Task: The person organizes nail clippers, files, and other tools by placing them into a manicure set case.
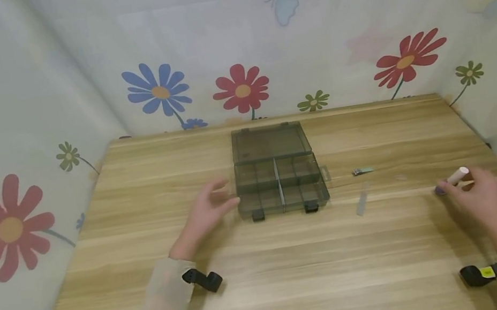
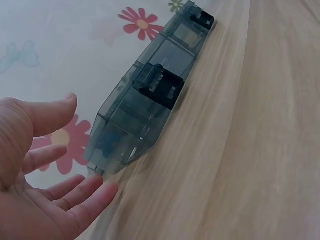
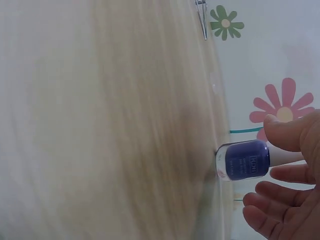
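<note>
A translucent dark compartment box (image 1: 259, 201) lies on the table with its lid (image 1: 271, 141) opened back toward the wall. Beside the box's left edge is my left hand (image 1: 208, 210), its fingers spread and loosely bent, holding nothing. In the left wrist view, the fingertips (image 2: 107, 195) come close to the box's near corner; whether they touch it I cannot tell. At the right side of the table, my right hand (image 1: 481, 194) pinches a nail polish bottle (image 3: 245, 160) by its white cap (image 1: 458, 175) between thumb and forefinger. The bottle is purple and stands tilted in the head view.
A small nail clipper (image 1: 362, 171) lies right of the box. Nearer to me is a flat translucent strip (image 1: 362, 200). A faint clear piece (image 1: 400, 177) lies farther right. Behind the table (image 1: 295, 267) hangs a flowered cloth (image 1: 190, 34).
</note>
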`<state>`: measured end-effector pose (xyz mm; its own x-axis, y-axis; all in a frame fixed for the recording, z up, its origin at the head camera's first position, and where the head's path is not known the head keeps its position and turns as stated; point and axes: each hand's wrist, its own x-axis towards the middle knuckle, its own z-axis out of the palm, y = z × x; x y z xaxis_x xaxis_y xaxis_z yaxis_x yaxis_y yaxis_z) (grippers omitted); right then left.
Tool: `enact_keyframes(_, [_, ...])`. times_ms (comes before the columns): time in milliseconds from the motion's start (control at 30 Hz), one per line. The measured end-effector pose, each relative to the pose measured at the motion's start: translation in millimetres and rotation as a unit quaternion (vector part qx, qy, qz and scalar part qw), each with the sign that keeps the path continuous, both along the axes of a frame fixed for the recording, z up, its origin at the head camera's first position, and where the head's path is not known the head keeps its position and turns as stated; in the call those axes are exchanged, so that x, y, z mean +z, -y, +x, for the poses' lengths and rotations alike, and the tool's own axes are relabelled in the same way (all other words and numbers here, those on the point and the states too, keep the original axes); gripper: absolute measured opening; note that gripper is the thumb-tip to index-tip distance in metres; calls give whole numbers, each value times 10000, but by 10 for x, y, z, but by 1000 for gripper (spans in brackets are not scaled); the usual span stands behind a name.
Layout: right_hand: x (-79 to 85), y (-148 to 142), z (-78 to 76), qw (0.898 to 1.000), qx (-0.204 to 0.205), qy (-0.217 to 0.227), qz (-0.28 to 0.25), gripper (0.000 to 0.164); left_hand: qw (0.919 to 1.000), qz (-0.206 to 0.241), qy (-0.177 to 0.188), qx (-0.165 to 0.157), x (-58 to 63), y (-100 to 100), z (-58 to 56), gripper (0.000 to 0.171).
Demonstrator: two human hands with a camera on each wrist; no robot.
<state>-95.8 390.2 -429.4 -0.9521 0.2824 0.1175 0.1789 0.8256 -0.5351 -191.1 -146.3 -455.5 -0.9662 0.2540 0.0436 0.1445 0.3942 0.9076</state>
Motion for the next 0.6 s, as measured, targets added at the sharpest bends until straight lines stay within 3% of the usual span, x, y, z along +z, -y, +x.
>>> enact_keyframes(200, [-48, -23, -4, 9998, 59, -52, 185, 38, 9985, 327, 437, -52, -18, -52, 4, 66])
enact_keyframes(600, [-132, -9, -52, 9993, 12, -247, 279, 28, 9914, 1067, 689, -306, -83, -74, -16, 60])
